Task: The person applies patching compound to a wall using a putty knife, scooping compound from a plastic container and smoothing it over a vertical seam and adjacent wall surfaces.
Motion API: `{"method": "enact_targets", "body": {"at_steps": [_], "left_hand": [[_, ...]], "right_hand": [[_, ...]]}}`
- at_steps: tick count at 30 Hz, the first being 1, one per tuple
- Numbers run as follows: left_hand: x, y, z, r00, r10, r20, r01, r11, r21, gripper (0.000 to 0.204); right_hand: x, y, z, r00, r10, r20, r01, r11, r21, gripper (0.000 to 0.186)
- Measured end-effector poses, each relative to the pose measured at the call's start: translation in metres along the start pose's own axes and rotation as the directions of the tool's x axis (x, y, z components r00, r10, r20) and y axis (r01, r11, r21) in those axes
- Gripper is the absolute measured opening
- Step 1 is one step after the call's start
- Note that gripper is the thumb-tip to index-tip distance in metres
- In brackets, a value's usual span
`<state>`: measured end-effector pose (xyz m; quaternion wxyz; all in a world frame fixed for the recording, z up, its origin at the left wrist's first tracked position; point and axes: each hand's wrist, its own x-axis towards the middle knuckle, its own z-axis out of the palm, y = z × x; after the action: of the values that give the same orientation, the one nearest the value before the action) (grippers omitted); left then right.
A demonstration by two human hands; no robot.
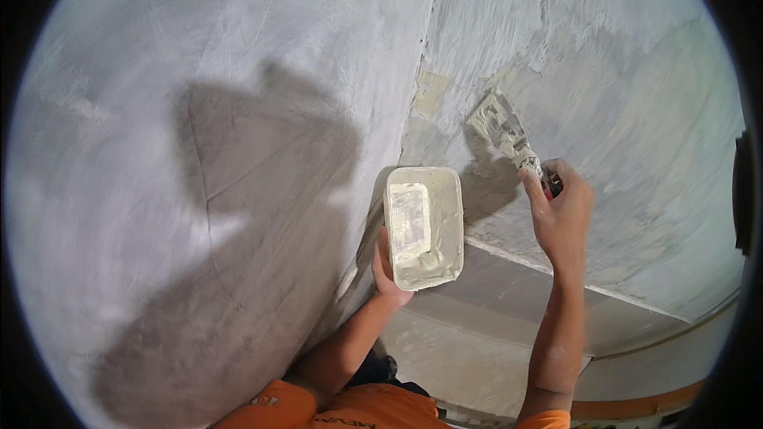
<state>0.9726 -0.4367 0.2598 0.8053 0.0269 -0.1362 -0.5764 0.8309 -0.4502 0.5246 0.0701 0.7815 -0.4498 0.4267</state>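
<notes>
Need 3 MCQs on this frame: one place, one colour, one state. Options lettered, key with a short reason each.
1. Where is the blade of the plaster-caked metal putty knife?
A. against the right-hand wall
B. inside the tub
C. on the floor

2. Colour of the rectangular plastic tub?
A. blue
B. white
C. black

3. What holds the tub?
A. a shelf
B. the right hand
C. the left hand

Key: 1 A, its edge meets the grey plastered wall. 2 B, the rim and sides are white with filler. 3 C, the left hand grips its near end while the right hand holds the knife.
</notes>
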Motion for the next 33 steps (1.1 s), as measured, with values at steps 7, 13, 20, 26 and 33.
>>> {"method": "enact_targets", "body": {"at_steps": [7,13,20,26,33], "left_hand": [[-0.003,0.007,0.015,0.998,0.028,-0.055,-0.022,0.994,0.105,0.068],[-0.008,0.009,0.039,0.987,0.009,-0.158,-0.006,1.0,0.021,0.055],[-0.006,0.006,0.015,0.989,0.017,-0.147,0.004,0.99,0.139,0.065],[-0.007,0.007,0.016,0.972,0.156,-0.178,-0.143,0.986,0.082,0.061],[-0.012,0.009,0.027,0.987,0.085,-0.137,-0.07,0.992,0.11,0.065]], "right_hand": [[0.014,-0.008,0.028,0.965,-0.143,0.218,0.054,0.928,0.369,0.022],[0.03,-0.026,0.053,0.973,-0.163,0.164,0.119,0.962,0.245,0.019],[0.025,-0.009,0.057,0.961,0.098,0.26,-0.123,0.989,0.078,0.027],[-0.025,0.02,0.013,0.97,0.223,0.099,-0.229,0.972,0.06,0.027],[-0.017,-0.012,-0.009,0.979,0.191,0.072,-0.202,0.955,0.218,0.025]]}}
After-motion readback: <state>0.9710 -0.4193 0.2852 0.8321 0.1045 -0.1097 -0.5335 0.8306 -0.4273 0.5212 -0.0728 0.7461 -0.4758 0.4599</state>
